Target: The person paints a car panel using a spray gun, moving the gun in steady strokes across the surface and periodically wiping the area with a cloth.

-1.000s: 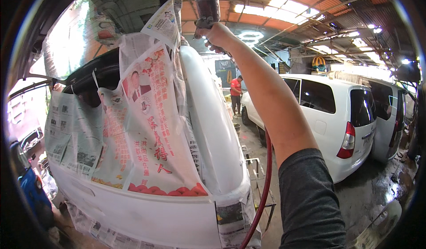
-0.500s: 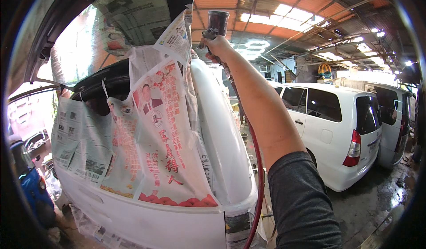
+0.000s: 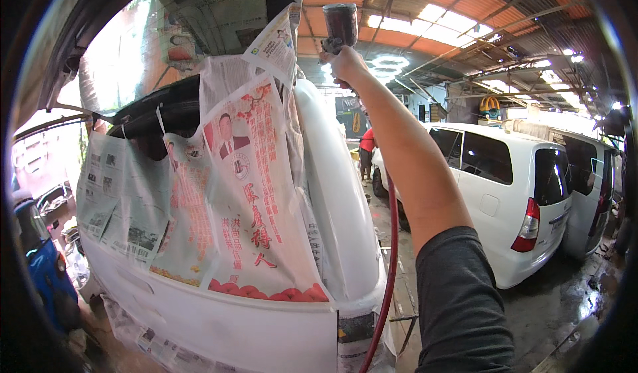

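Observation:
My right hand (image 3: 344,66) is closed on a spray gun (image 3: 332,46) with a dark cup (image 3: 340,24) on top, held high just right of the top of a vehicle's white rear pillar (image 3: 335,187). A red hose (image 3: 389,267) hangs down beside my forearm. The vehicle's rear is masked with newspaper sheets (image 3: 123,193) and a red-printed sheet (image 3: 246,174), above a white lower panel (image 3: 232,326). Its raised tailgate (image 3: 80,41) has paper over part of the glass. My left hand is out of the picture.
Right, a white minivan (image 3: 478,207) stands beside another light van (image 3: 585,233). A person in a red top (image 3: 366,144) is behind, partly hidden by my arm. A blue object (image 3: 43,280) sits among clutter at left; metal stands (image 3: 405,320) show below the hose. Corrugated roof overhead.
My right hand with the gun appears further right in the picture and slightly right relative to the pillar's top. The view has shifted a little.

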Tool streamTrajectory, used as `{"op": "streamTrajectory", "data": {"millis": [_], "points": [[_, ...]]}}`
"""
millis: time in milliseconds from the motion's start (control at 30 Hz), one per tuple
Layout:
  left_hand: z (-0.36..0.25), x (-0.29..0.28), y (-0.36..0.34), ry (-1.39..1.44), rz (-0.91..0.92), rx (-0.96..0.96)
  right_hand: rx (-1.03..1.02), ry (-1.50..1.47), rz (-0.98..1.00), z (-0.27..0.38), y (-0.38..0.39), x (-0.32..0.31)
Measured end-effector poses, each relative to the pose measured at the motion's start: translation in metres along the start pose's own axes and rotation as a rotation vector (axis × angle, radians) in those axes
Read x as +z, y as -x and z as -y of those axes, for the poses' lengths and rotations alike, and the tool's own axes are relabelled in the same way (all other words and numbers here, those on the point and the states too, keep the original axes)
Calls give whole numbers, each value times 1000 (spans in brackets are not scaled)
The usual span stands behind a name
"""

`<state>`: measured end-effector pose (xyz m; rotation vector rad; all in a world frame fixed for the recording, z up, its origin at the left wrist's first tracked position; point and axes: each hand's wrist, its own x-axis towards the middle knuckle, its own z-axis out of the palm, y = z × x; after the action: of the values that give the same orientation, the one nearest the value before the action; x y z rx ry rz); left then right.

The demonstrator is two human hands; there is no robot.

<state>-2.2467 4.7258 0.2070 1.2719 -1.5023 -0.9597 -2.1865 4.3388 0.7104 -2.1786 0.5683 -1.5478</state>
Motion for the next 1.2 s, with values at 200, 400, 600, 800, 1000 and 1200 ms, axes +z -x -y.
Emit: {"op": "streamTrajectory", "data": {"millis": [200,400,600,800,1000,1200], "points": [[11,14,7,10,51,22,-159,-7,227,-2,54,-40],[31,52,9,14,172,37,-210,113,391,9,148,-79],[48,90,9,32,313,63,-41,271,551,27,247,-121],[69,127,16,33,404,104,-176,356,741,30,325,-149],[80,137,24,20,398,106,252,361,862,52,343,-153],[67,131,27,-3,430,63,-36,349,382,19,314,-146]]}}
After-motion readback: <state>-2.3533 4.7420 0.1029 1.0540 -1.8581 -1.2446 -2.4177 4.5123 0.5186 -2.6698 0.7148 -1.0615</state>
